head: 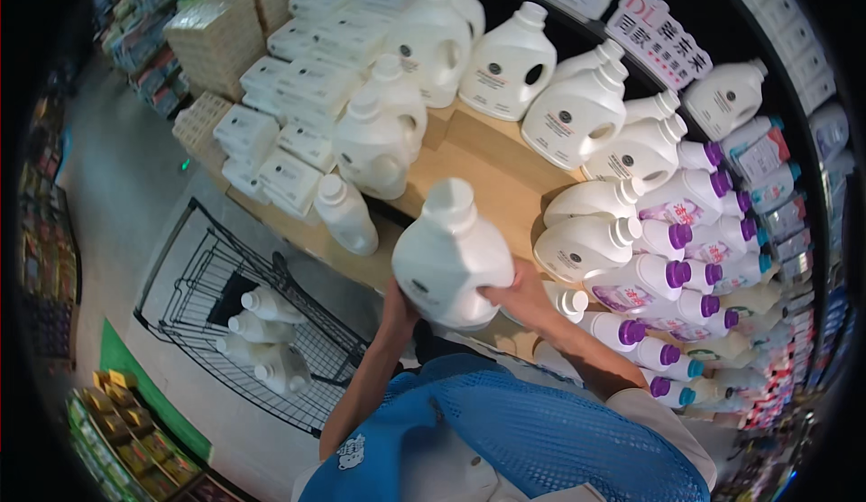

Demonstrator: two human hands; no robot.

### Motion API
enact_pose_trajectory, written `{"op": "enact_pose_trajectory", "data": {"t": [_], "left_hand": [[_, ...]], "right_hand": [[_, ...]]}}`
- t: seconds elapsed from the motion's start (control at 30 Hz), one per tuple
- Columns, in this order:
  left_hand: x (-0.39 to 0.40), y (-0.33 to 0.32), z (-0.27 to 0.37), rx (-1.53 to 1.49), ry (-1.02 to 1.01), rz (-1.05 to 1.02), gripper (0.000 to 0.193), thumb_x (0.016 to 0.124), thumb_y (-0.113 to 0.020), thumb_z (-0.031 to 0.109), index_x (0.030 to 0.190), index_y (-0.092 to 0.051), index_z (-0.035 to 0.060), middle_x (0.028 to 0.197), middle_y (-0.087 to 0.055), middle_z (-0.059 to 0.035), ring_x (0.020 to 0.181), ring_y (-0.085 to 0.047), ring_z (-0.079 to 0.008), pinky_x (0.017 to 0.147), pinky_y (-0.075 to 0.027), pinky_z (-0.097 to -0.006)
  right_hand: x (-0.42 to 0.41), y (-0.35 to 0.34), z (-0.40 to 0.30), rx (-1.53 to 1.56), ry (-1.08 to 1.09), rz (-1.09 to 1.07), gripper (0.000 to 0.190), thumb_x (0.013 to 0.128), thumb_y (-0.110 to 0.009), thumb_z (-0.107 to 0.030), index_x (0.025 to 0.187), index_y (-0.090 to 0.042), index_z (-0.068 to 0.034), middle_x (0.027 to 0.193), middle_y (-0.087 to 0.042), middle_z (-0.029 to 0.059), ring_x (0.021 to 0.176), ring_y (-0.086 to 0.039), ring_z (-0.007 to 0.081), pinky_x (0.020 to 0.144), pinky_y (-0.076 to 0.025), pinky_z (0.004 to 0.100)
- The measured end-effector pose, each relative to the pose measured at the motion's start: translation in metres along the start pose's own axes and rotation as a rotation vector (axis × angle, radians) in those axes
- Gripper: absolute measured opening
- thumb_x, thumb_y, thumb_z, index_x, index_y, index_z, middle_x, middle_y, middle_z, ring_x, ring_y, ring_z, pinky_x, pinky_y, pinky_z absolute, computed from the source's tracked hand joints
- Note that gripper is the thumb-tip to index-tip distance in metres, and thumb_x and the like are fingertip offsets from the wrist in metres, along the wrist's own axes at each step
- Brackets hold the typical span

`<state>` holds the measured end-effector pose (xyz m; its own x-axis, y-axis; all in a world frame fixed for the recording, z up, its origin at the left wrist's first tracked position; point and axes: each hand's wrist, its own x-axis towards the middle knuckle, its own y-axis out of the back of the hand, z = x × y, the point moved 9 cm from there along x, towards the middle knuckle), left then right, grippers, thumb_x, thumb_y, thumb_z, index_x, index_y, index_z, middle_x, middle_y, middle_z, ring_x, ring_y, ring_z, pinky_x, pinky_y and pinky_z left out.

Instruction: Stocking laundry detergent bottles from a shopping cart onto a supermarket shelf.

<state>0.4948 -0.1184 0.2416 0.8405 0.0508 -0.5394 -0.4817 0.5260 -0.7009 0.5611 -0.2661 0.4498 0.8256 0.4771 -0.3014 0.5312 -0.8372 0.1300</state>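
A large white plastic jug with a white cap is held upright in front of my chest. My right hand grips it by its moulded handle. Against its lower left side lies my left hand, its fingers partly hidden by the jug. Beyond it, a tan display shelf bears more white jugs, among them one at the back and a pair to the left. A slimmer white bottle stands near the shelf's front edge. Two white jugs lean at the right of the bare tan area.
A wire shopping cart at lower left holds several white bottles. White tissue packs are stacked on the left of the display. Purple-capped bottles crowd the right side. Price signs stand along the back. Other goods displays line the far left.
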Motion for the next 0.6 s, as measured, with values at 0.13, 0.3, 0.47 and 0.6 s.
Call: {"op": "enact_pose_trajectory", "data": {"t": [0.13, 0.3, 0.47, 0.6], "left_hand": [[0.046, -0.081, -0.012, 0.173, 0.075, -0.07, 0.053, 0.105, -0.029, 0.045, 0.139, -0.048, 0.0101, 0.135, -0.058, -0.0104, 0.123, -0.059, -0.0264, 0.097, -0.053, -0.0462], [0.125, -0.119, -0.039, 0.158, 0.131, -0.257, 0.055, 0.103, -0.032, 0.045, 0.144, -0.044, 0.0106, 0.143, -0.051, -0.0129, 0.129, -0.054, -0.0313, 0.103, -0.047, -0.0541], [0.167, -0.138, -0.065, 0.133, 0.233, -0.227, 0.056, 0.102, -0.034, 0.051, 0.145, -0.043, 0.0166, 0.146, -0.048, -0.0088, 0.131, -0.051, -0.0314, 0.105, -0.046, -0.0539], [0.202, -0.117, -0.08, 0.139, 0.254, -0.151, 0.057, 0.101, -0.036, 0.054, 0.147, -0.04, 0.0207, 0.145, -0.048, -0.0062, 0.131, -0.051, -0.0315, 0.105, -0.046, -0.0533]], "right_hand": [[0.02, 0.074, -0.005, 0.097, 0.049, 0.128, 0.028, 0.077, -0.067, 0.0, 0.105, -0.066, 0.001, 0.084, -0.068, 0.0047, 0.069, -0.058, 0.0106, 0.062, -0.046, 0.025], [0.058, 0.127, 0.012, 0.159, 0.077, 0.127, 0.031, 0.075, -0.063, 0.003, 0.106, -0.065, 0.002, 0.087, -0.067, 0.0057, 0.073, -0.058, 0.0111, 0.064, -0.047, 0.0252], [0.09, 0.159, 0.043, 0.181, 0.031, 0.155, 0.036, 0.074, -0.063, 0.003, 0.11, -0.065, 0.001, 0.09, -0.066, 0.0045, 0.074, -0.056, 0.0105, 0.064, -0.046, 0.0252], [0.116, 0.17, 0.064, 0.17, 0.016, 0.151, 0.042, 0.075, -0.066, -0.001, 0.117, -0.065, -0.001, 0.09, -0.067, 0.0044, 0.071, -0.057, 0.0109, 0.063, -0.048, 0.0267]]}}
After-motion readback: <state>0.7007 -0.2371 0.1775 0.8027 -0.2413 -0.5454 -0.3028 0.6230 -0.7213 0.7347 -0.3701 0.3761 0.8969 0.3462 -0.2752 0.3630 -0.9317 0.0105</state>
